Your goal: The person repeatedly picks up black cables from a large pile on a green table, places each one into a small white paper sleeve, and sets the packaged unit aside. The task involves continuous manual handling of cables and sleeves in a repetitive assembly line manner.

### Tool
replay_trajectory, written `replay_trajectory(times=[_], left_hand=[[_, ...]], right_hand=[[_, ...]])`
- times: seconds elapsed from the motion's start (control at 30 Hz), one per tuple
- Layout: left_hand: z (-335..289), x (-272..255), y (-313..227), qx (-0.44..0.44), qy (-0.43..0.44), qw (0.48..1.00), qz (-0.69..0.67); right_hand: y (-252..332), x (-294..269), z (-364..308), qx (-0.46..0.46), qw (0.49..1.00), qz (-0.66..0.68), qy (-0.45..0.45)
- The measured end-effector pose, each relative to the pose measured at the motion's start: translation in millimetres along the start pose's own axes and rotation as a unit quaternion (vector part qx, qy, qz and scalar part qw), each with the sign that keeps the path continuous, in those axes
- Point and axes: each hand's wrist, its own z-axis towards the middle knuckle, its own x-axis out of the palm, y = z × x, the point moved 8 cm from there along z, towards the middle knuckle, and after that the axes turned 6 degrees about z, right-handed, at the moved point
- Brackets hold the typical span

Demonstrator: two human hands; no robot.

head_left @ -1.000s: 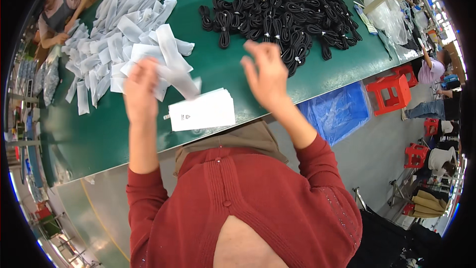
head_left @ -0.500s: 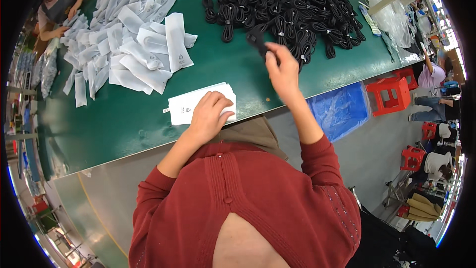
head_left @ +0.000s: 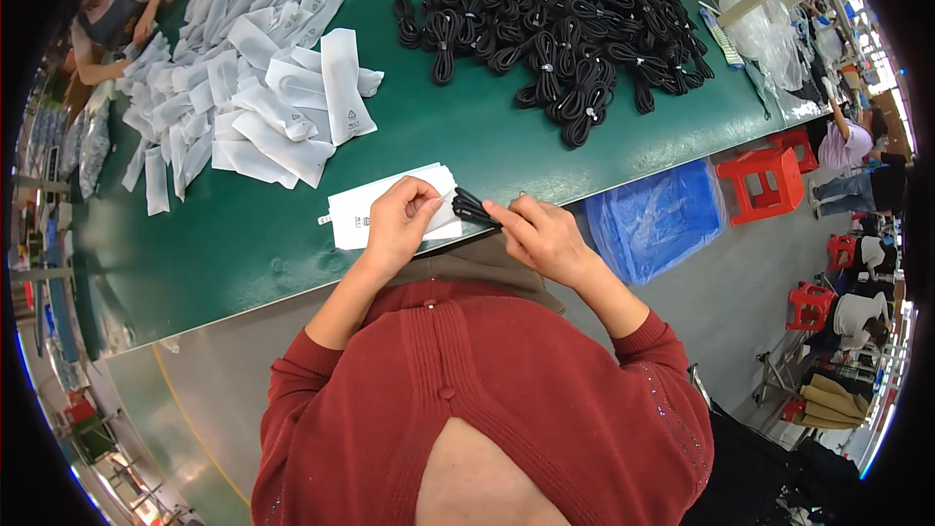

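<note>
Near the table's front edge lies a stack of flat white bags (head_left: 353, 203) with small dark print. My left hand (head_left: 392, 229) rests over the stack's right part, thumb and forefinger pinched on the top bag's right end. Just right of it, my right hand (head_left: 550, 242) grips a coiled black cable (head_left: 471, 207), its looped end pointing at that end of the bag. The cable meets or nearly meets the bag; whether it is inside the bag's mouth I cannot tell.
A heap of coiled black cables (head_left: 575, 29) covers the far right of the green table (head_left: 409, 127). Filled whitish bags (head_left: 263, 78) are piled at the far left, where another person (head_left: 117, 5) stands. A blue lined bin (head_left: 662, 219) and red stool (head_left: 762, 185) stand beyond the right front edge.
My right hand has come from the cable heap down and toward me with a coiled cable, up to the stack. My left hand's fingers now pinch the top bag's end.
</note>
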Motion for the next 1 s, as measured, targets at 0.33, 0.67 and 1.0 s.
replay_trajectory(times=[0.33, 0.67, 1.0], left_hand=[[-7.4, -1.0, -36.4, 0.140, 0.021, 0.987, 0.080], [1.9, -24.4, -54.1, 0.141, -0.049, 0.987, 0.059], [31.1, -160.3, -76.0, 0.172, -0.376, 0.905, 0.098]], right_hand=[[-43.4, 31.9, 0.4, 0.227, 0.919, 0.314, 0.070], [-12.4, 25.9, 40.1, 0.124, 0.911, 0.393, -0.029], [-136.3, -60.6, 11.2, 0.345, 0.899, -0.218, -0.157]])
